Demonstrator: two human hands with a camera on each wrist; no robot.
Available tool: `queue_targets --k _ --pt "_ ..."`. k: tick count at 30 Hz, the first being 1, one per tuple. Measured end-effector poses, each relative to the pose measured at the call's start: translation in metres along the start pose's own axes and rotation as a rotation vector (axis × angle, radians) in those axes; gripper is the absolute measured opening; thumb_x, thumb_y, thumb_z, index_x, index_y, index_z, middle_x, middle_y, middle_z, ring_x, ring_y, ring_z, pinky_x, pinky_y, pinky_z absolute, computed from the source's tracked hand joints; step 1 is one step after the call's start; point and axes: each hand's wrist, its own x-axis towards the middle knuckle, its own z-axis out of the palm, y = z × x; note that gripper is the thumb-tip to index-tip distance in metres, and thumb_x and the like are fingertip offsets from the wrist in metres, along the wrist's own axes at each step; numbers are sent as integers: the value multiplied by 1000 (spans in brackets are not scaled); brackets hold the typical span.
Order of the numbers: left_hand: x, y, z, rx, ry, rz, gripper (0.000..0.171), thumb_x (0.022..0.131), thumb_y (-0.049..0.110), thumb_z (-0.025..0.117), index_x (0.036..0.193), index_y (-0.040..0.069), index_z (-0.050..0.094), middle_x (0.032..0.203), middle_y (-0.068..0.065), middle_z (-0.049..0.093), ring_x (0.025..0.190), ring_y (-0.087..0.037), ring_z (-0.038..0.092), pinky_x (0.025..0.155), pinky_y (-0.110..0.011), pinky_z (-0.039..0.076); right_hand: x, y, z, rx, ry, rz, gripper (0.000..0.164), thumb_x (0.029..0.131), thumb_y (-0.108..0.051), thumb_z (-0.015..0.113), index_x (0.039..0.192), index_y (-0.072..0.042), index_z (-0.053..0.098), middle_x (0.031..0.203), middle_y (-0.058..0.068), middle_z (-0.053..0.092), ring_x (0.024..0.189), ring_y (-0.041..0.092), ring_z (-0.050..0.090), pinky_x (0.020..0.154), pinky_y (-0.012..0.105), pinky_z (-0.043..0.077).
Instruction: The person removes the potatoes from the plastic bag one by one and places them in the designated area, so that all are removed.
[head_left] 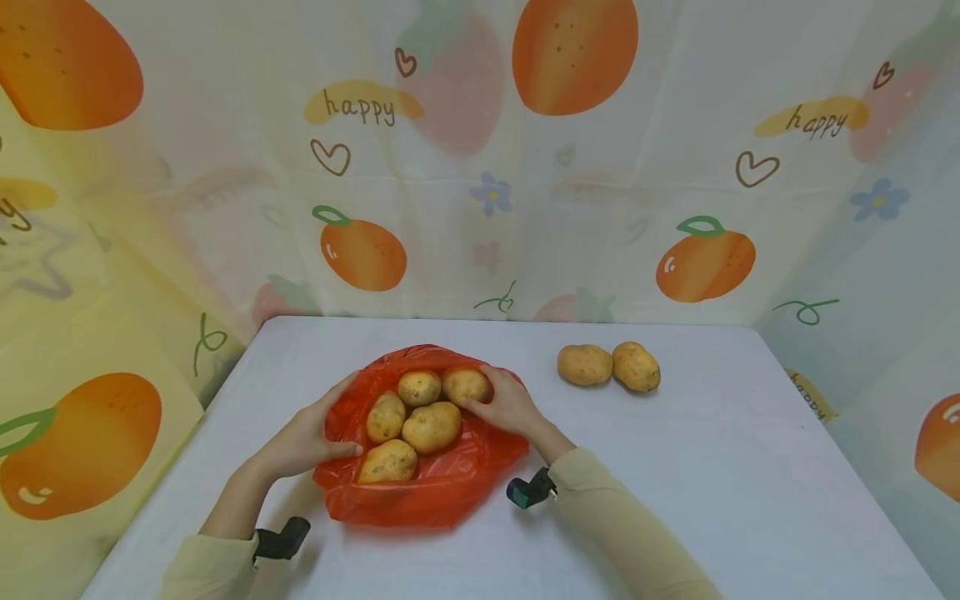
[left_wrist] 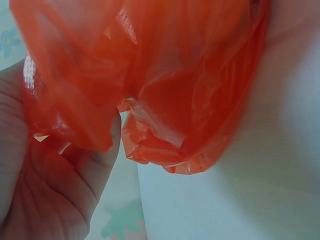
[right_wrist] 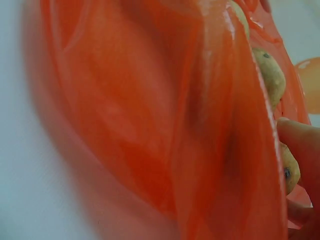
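A red plastic bag lies wide open on the white table, with several potatoes inside. At the bag's left side my left hand holds its edge, thumb over the rim; in the left wrist view, red plastic drapes over part of the fingers. My right hand reaches in over the right rim and grips the far-right potato, thumb on its near side. The right wrist view shows the thumb beside a potato, while the bag wall hides most of the contents.
Two more potatoes, a left one and a right one, sit side by side toward the back of the white table. Behind the table hangs a fruit-patterned curtain. Dark wrist cameras protrude near both sleeves.
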Motion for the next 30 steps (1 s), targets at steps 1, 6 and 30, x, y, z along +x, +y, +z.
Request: queue_targets --k 1,6,30 --pt "0 0 0 2 2 2 99 71 23 79 148 22 17 144 -16 34 122 -40 43 90 -54 46 1 0 1 4 -4 8 64 83 -37 66 134 -5 43 124 16 54 113 29 51 99 43 41" --pt "0 -1 0 8 6 6 99 71 23 79 148 24 17 144 -17 35 121 -40 43 90 -55 45 4 -3 0 17 -32 51 64 83 -40 64 134 -9 43 123 12 55 111 26 52 96 42 43" --pt "0 2 0 6 2 -5 99 72 25 79 148 22 17 144 -17 34 123 -41 41 91 -57 44 6 0 6 -13 18 57 58 81 -41 65 128 -10 49 115 7 62 100 22 58 89 37 48"
